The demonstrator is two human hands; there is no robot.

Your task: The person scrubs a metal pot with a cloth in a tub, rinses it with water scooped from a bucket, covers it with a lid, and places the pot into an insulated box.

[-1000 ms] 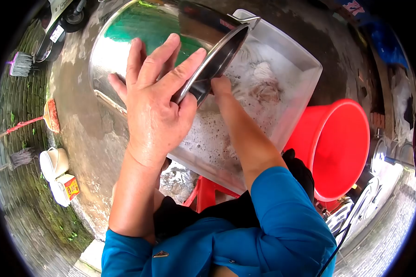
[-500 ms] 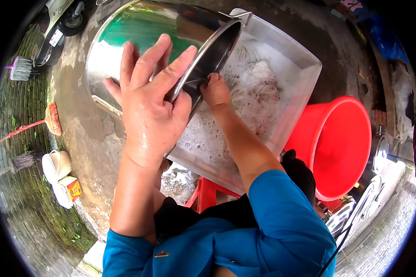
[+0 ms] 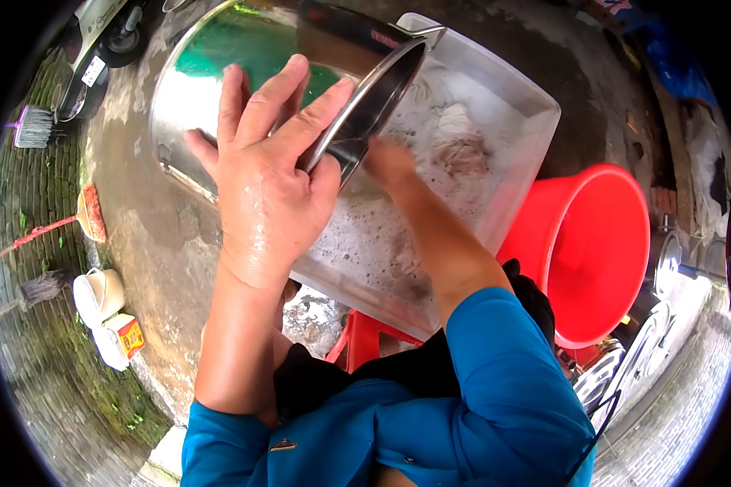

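A large shiny steel pot [image 3: 211,105] lies tilted on its side, its dark mouth facing right over a clear plastic tub [image 3: 536,154]. My left hand [image 3: 272,191] is wet and grips the pot near its rim, fingers spread over the outer wall and thumb tucked at the edge. At the pot's mouth, my right hand [image 3: 391,166] is curled closed and blurred by motion. Whatever it holds is hidden. Foamy, greyish water fills the tub, and a bunched, pale brownish cloth [image 3: 461,146] lies in it.
To the right of the tub, a big red plastic bucket [image 3: 601,252] leans with its opening toward me. A red stool [image 3: 365,337] stands below the tub. Brooms [image 3: 92,213], a cream pail [image 3: 99,294] and a parked scooter [image 3: 118,40] are along the left.
My right hand has shifted slightly right and down at the pot's mouth and is now blurred. My left hand keeps its hold on the pot, which has barely moved.
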